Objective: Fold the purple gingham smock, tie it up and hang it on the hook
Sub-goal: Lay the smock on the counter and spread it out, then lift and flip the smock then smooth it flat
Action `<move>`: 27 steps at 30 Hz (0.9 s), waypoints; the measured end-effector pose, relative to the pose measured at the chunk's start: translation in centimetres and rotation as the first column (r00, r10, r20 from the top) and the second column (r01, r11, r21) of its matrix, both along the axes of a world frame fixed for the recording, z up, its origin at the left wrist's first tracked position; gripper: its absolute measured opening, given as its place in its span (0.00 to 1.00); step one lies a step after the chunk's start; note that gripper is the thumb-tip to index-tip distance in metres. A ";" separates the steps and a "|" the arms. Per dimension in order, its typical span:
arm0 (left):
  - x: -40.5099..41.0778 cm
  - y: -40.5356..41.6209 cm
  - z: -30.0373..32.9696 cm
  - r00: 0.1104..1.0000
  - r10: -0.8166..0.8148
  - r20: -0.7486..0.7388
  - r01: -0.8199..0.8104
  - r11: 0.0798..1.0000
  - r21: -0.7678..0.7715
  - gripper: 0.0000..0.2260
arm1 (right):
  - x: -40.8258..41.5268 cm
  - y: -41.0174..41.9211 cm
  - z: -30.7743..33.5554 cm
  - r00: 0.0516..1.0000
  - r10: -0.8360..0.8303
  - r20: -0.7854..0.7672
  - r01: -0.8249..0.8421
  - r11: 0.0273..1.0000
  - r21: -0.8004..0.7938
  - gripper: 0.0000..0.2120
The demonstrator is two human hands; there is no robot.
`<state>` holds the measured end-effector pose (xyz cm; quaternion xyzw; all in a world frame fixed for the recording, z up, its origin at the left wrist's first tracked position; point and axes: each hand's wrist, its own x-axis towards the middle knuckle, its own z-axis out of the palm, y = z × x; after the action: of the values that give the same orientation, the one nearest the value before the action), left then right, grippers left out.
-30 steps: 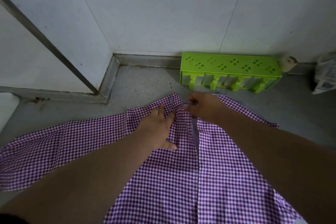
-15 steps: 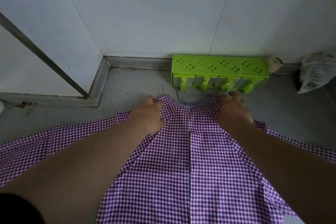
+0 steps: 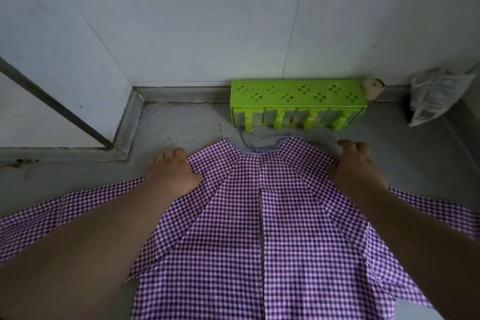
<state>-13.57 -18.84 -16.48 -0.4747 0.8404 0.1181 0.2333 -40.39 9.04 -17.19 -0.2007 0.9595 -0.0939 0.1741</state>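
Note:
The purple gingham smock [image 3: 259,228] lies spread flat on the grey surface. Its back opening runs down the middle and its neckline points at the wall. The thin tie strings at the neck trail toward a green plastic rack with several hooks [image 3: 296,93] that stands against the wall. My left hand [image 3: 171,171] grips the smock's left shoulder edge, with the fabric creased under its thumb. At the right shoulder edge my right hand [image 3: 355,166] holds the cloth with curled fingers. The sleeves stretch out to both sides under my forearms.
White wall panels close off the back and left, with a raised grey kerb [image 3: 130,127] along their foot. A small beige object [image 3: 372,87] sits by the rack's right end. A crumpled white plastic bag [image 3: 433,96] lies at the far right.
Both hands moved apart from the neckline out to the two shoulders. The smock's upper part now lies wider and flatter, with the neckline and ties uncovered.

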 end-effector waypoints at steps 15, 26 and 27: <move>-0.1 1.4 2.4 1.000 -0.013 -0.028 0.015 0.995 0.095 0.15 | 0.8 1.5 0.5 0.984 -0.060 0.169 0.072 0.995 -0.068 0.10; 2.4 3.7 13.8 0.999 0.032 0.008 -0.033 0.968 0.247 0.15 | 2.7 2.2 9.1 0.855 -0.183 0.486 0.391 0.842 -0.371 0.02; 2.8 4.1 15.2 0.998 0.056 -0.003 -0.053 0.962 0.268 0.14 | 3.2 2.3 10.2 0.841 -0.179 0.511 0.416 0.817 -0.399 0.01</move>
<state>-10.74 -14.69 -1.23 -0.4610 0.8048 0.2394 0.2873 -37.15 11.29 -7.04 -0.0541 0.8550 -0.4069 0.3171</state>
